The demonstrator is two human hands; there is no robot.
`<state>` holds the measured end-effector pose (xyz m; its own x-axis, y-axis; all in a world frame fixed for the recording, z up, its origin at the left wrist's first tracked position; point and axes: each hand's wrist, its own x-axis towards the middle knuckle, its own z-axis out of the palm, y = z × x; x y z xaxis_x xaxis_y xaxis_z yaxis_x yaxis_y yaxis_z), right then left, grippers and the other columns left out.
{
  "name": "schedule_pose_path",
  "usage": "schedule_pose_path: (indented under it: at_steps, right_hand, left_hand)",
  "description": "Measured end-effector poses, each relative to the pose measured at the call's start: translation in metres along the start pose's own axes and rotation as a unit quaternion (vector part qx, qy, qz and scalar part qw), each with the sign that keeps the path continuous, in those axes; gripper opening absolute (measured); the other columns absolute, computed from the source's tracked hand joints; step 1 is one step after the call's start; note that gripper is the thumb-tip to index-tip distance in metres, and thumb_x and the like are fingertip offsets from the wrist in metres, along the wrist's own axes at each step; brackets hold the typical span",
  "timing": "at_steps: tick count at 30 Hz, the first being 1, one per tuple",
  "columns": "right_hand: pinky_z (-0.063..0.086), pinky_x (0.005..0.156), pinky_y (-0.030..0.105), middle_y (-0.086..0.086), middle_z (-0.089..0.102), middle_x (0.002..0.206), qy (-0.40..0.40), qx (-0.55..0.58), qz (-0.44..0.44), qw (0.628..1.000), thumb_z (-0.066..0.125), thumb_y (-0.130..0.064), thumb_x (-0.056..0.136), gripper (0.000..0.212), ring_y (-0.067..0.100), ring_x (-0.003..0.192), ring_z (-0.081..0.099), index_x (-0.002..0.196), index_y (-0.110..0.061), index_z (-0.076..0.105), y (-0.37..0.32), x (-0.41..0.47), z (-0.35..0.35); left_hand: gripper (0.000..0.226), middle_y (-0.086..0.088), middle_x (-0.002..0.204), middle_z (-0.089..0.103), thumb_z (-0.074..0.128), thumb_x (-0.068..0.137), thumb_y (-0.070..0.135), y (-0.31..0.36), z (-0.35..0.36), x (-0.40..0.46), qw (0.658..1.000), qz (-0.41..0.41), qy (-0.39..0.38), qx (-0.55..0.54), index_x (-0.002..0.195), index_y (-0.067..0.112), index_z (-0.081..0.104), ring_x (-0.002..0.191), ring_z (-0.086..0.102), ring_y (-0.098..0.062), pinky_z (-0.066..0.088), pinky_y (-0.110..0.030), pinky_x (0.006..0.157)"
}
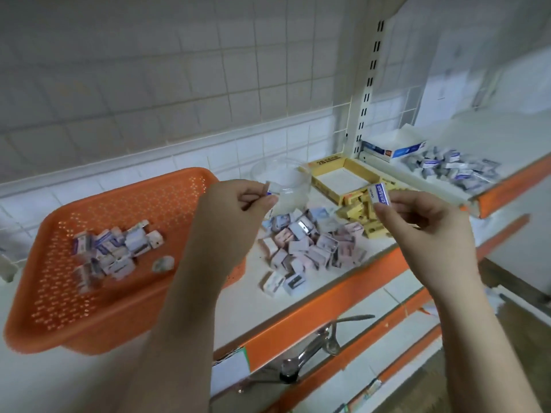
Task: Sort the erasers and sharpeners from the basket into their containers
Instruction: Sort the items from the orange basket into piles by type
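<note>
An orange perforated basket (119,308) stands at the left with a small heap of boxed erasers and sharpeners (113,251) in it. My left hand (235,210) pinches a small eraser (269,187) just above the basket's right rim, in front of a clear plastic container (283,183). My right hand (429,231) pinches a white and blue eraser marked ERASER (380,196) over the shelf. Under both hands lies a pile of small boxed sharpeners (310,245). A further pile of erasers (453,168) lies on the shelf at the right.
A yellow cardboard box (337,180) sits open behind the sharpener pile, with yellow packets (360,213) beside it. A blue and white box (390,149) stands by the slotted upright (368,87). Orange-edged shelves (334,305) step down below, with metal hooks (322,344).
</note>
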<state>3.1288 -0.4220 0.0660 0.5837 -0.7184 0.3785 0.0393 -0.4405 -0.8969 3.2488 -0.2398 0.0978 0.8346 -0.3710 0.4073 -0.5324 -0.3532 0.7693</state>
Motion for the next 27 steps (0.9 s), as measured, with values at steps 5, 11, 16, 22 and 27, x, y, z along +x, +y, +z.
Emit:
schedule_pose_path:
  at_steps: [5,11,16,22,27]
  right_hand:
    - [0.038,0.054,0.003,-0.001,0.063,0.071,0.028,-0.006,0.009,1.000,0.070,-0.016,0.083,0.006,-0.005,0.055,0.053,0.086,-0.021,0.068,0.043,0.041,-0.072]
    - [0.039,0.054,0.007,-0.001,0.068,0.076,-0.027,-0.064,0.031,0.997,0.069,-0.021,0.084,0.013,0.000,0.057,0.055,0.095,-0.017,0.069,0.111,0.123,-0.170]
    - [0.035,0.047,0.010,0.000,0.064,0.066,-0.062,-0.132,0.016,0.989,0.067,-0.021,0.084,0.012,-0.001,0.047,0.048,0.092,-0.013,0.070,0.156,0.198,-0.214]
    - [0.032,0.051,0.023,0.019,0.071,0.083,-0.077,-0.220,0.014,0.972,0.063,-0.019,0.084,0.019,0.032,0.079,0.063,0.083,-0.003,0.073,0.197,0.273,-0.215]
    - [0.037,0.070,0.021,0.012,0.072,0.096,-0.085,-0.246,0.014,0.965,0.066,-0.018,0.084,0.017,0.027,0.091,0.065,0.094,-0.006,0.073,0.216,0.298,-0.200]
  left_hand:
    - [0.018,0.026,0.069,0.055,0.071,0.081,0.015,0.039,0.079,0.009,1.000,0.026,0.011,0.000,0.099,0.013,0.071,0.063,0.055,0.021,0.037,0.004,0.060]
    - [0.013,0.026,0.068,0.056,0.071,0.081,0.017,0.095,0.197,0.008,0.999,0.008,0.028,0.022,0.093,0.015,0.073,0.066,0.056,0.018,0.040,0.001,0.061]
    - [0.013,0.024,0.067,0.057,0.070,0.081,0.020,0.137,0.259,0.010,0.997,-0.052,0.049,0.029,0.080,0.030,0.063,0.063,0.054,0.018,0.038,0.002,0.058]
    - [0.003,0.014,0.072,0.063,0.068,0.083,0.022,0.155,0.297,0.022,0.993,-0.096,0.043,0.053,0.085,0.024,0.067,0.066,0.058,0.004,0.041,-0.004,0.057]
    - [0.014,0.011,0.081,0.065,0.069,0.083,0.024,0.150,0.314,0.046,0.992,-0.094,0.050,0.070,0.096,0.020,0.071,0.079,0.061,-0.008,0.046,-0.019,0.069]
